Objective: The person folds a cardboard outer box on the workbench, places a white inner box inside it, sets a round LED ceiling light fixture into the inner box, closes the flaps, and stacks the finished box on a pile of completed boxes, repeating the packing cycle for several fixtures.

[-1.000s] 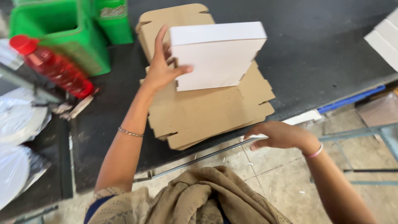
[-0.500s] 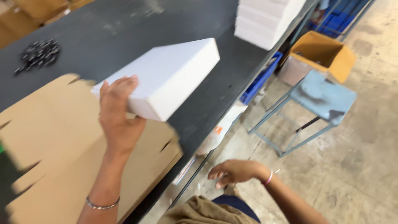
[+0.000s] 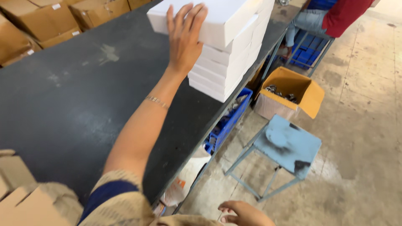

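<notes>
**Desk:** What runs along the left edge?

**Photographer:** Brown cardboard cartons [image 3: 50,21] line the far left of a long dark worktable [image 3: 75,109], and flattened cardboard [image 3: 16,192] pokes in at the bottom left corner. Between them the tabletop is a broad bare stretch.

**Desk:** And the centre?

**Photographer:** The person's left hand [image 3: 184,39] reaches across the table, fingers spread wide and flat against the near side of the top white box [image 3: 213,19]. A thin bracelet [image 3: 157,101] sits on the forearm. The top white box rests on a stack of white boxes [image 3: 228,67], turned slightly off square, with its corner overhanging the ones below. The stack stands at the table's right edge, just beside the drop to the floor.

**Desk:** Right of that?

**Photographer:** A blue bin [image 3: 228,121] sits under the table's edge. Then an open yellow carton [image 3: 291,94] on the concrete floor, and near it a scuffed blue stool [image 3: 289,146] with open floor around it. The right hand [image 3: 245,213] hangs low at the bottom edge, off the table, fingers loosely curled and holding nothing. Another person in a red top [image 3: 345,14] sits at the top right.
</notes>
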A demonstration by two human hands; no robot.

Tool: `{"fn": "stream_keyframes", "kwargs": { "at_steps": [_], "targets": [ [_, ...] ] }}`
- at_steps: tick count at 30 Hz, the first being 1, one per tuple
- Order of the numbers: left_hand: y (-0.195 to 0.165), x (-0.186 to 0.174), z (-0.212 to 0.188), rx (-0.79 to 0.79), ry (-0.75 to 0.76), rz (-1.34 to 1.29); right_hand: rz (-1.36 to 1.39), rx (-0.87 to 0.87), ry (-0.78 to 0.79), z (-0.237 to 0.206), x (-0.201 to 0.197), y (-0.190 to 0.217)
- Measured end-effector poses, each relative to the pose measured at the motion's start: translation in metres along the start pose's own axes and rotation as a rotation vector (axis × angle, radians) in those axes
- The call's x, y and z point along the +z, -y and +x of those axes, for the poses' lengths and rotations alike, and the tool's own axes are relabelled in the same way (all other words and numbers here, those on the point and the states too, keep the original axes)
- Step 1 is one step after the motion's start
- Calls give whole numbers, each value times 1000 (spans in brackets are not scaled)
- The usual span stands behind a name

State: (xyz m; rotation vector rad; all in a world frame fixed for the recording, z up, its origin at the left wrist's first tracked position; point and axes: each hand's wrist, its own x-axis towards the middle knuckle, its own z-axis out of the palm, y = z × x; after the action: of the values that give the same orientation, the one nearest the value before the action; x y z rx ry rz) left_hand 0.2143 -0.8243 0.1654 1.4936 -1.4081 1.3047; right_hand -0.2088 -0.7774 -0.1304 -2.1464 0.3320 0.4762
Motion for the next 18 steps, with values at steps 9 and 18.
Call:
{"fn": "stream_keyframes", "kwargs": {
  "at_steps": [9, 18],
  "targets": [
    [41, 139, -3, 7, 521, -124, 9, 121, 29, 49, -7, -72],
    [59, 137, 5, 41, 561, -175, 21, 135, 94, 64, 10, -101]
  ]
}}
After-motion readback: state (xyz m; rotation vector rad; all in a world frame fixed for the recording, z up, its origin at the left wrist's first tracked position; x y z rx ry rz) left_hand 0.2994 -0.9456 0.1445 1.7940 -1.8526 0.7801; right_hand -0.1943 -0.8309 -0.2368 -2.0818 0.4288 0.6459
